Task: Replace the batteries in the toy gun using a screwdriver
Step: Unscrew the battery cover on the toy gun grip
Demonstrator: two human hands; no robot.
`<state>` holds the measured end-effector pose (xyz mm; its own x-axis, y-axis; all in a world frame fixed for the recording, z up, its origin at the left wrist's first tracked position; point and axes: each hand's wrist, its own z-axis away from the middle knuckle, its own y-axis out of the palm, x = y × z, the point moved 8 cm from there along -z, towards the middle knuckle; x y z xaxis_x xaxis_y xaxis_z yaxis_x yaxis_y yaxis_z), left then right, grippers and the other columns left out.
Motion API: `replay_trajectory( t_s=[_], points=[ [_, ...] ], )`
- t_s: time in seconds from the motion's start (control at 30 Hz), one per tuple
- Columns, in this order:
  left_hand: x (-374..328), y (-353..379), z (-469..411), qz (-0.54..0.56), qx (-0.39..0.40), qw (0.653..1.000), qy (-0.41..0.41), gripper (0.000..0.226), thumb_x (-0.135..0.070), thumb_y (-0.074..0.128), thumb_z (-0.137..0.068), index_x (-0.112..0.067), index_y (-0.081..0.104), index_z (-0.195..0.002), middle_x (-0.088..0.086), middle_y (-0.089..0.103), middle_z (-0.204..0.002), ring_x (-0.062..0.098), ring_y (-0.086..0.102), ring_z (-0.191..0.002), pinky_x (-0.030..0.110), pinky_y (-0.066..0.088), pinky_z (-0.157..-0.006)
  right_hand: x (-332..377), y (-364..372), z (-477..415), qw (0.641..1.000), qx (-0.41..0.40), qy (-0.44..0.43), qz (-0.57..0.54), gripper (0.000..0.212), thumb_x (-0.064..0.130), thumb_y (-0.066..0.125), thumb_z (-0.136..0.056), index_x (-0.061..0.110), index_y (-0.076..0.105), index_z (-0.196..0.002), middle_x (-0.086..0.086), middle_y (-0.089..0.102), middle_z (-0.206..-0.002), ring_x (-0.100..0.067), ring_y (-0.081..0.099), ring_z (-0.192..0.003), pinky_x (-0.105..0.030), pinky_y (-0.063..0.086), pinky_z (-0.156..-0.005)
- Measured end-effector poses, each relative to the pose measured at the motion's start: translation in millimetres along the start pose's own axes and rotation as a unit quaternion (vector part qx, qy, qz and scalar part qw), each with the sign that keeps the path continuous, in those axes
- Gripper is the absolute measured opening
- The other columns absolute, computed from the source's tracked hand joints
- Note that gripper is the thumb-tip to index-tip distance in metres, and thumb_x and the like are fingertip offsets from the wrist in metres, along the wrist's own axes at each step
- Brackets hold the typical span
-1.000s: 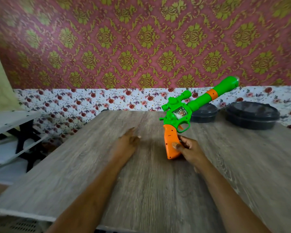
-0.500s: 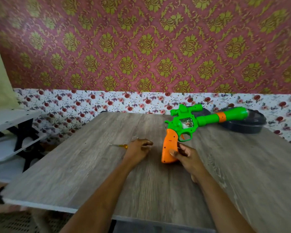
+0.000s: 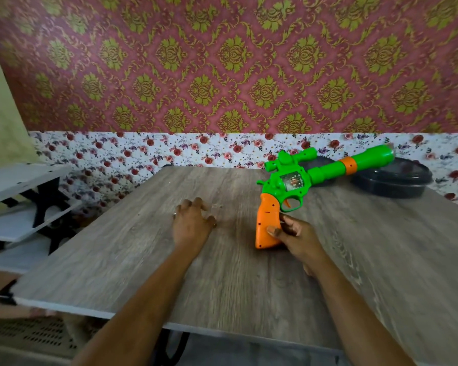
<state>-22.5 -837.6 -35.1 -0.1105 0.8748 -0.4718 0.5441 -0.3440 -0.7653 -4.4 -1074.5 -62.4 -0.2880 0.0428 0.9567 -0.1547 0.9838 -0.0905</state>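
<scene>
- The job is judged to be at its start: the toy gun (image 3: 291, 180) is not opened yet, and no loose screw is seen.
- The toy gun is held up on the right side of the desk (image 3: 117, 260), with its orange grip (image 3: 269, 225) near and low and its green barrel (image 3: 328, 170) pointed far and right.
- The orange grip is grasped by the right hand (image 3: 294, 237), thumb on its side.
- The left hand (image 3: 193, 223) is laid on the middle of the desk, fingers bent over a thin thing (image 3: 218, 206), maybe the screwdriver. Whether it is gripped cannot be told.
- Next, the screwdriver must be picked up and its tip set in a screw on the grip.
</scene>
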Motion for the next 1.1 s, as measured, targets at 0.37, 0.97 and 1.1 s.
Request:
replay_trajectory(
  t_s=[0.37,0.97,1.1],
  points=[
    [2.4,28.7,-33.5,0.007,0.179,0.98,-0.09,0.024,-0.015,0.058,-0.085,0.001,0.068,-0.1,0.016,0.066,-0.104,0.03,0.062,-0.096,0.033,0.052,-0.079,2.5,1.2,0.0,1.0,0.003,0.013,-0.005,0.042,-0.001,0.063,-0.082,0.015,0.055,-0.12,-0.003,0.064,-0.105,-0.013,0.059,-0.094,-0.009,0.049,-0.075],
    [-46.6,29.2,6.6,0.388,0.251,0.886,-0.034,0.023,-0.013,0.062,-0.089,-0.013,0.063,-0.113,0.004,0.067,-0.096,0.016,0.064,-0.079,0.025,0.053,-0.068,9.6,4.4,-4.1,0.999,0.019,-0.003,0.031,0.038,0.004,0.064,-0.083,0.019,0.057,-0.117,-0.005,0.065,-0.11,-0.014,0.06,-0.098,-0.024,0.05,-0.085],
    [-80.5,45.0,36.3,0.452,0.308,0.836,-0.038,0.027,-0.021,0.067,-0.086,-0.016,0.062,-0.112,0.005,0.069,-0.099,0.012,0.067,-0.083,0.02,0.057,-0.068,18.0,7.3,-2.7,0.994,0.032,-0.045,0.098,0.04,0.009,0.067,-0.082,0.022,0.056,-0.119,-0.004,0.065,-0.114,-0.018,0.061,-0.104,-0.037,0.049,-0.096]
  ],
)
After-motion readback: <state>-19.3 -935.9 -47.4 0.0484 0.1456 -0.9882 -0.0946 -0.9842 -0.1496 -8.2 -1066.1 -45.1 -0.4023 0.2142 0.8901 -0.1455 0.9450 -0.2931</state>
